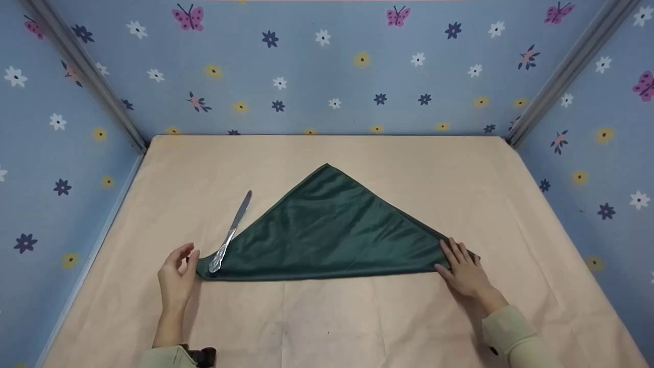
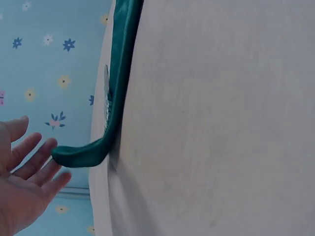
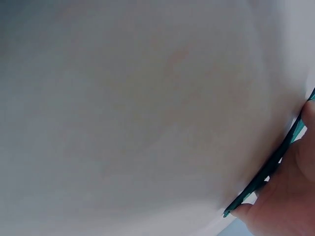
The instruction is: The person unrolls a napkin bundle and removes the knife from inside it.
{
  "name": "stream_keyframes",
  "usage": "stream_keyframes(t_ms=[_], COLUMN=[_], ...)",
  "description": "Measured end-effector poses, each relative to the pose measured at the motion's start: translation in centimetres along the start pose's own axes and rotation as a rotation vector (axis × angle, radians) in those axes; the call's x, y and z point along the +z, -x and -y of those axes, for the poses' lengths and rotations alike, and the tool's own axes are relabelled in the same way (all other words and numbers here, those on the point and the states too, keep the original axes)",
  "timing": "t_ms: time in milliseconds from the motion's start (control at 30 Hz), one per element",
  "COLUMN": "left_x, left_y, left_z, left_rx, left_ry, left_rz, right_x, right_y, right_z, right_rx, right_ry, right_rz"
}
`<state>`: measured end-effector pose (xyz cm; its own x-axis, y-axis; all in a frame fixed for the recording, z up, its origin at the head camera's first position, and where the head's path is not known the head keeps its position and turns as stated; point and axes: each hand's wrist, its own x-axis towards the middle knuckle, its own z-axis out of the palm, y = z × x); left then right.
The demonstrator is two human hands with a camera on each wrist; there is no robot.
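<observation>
A dark green cloth lies folded into a triangle, its point toward the back wall. A silver table knife lies slantwise over its left end, handle on the cloth and blade tip beyond it. At the left corner is my left hand. In the left wrist view that corner stands raised off the table against the loosely spread fingers, with the thumb apart from it. My right hand rests on the right corner, fingers spread; the right wrist view shows its thumb and fingers along the cloth's edge.
The table is covered by a pale peach tablecloth with faint creases. Blue flowered panels rise along the back and both sides, with grey posts at the back corners.
</observation>
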<state>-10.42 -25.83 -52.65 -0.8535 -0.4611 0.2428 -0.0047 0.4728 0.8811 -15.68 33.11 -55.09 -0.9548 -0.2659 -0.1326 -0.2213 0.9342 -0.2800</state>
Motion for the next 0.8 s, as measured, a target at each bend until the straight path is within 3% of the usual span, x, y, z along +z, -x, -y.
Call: stream_keyframes(t_ms=[167, 300, 567, 700, 800], left_x=[0.1, 0.2, -0.3, -0.8, -1.2], left_y=[0.1, 0.5, 1.5, 1.6, 1.6], left_z=[-0.6, -0.8, -0.3, -0.1, 0.2], left_rx=[0.064, 0.097, -0.025, -0.050, -0.071], left_ry=[-0.044, -0.111, -0.236, -0.304, -0.383], left_rz=[-0.030, 0.017, 0.215, 0.279, 0.366], right_x=[0.0, 0.0, 0.0, 0.0, 0.0], right_y=[0.0, 0.0, 0.0, 0.0, 0.0], right_z=[-0.1, -0.1, 0.0, -0.1, -0.1], right_rx=[-0.001, -0.003, 0.002, 0.007, 0.007], right_ry=[-0.003, 0.002, 0.000, 0.007, 0.008], right_rz=[-0.004, -0.009, 0.001, 0.000, -0.001])
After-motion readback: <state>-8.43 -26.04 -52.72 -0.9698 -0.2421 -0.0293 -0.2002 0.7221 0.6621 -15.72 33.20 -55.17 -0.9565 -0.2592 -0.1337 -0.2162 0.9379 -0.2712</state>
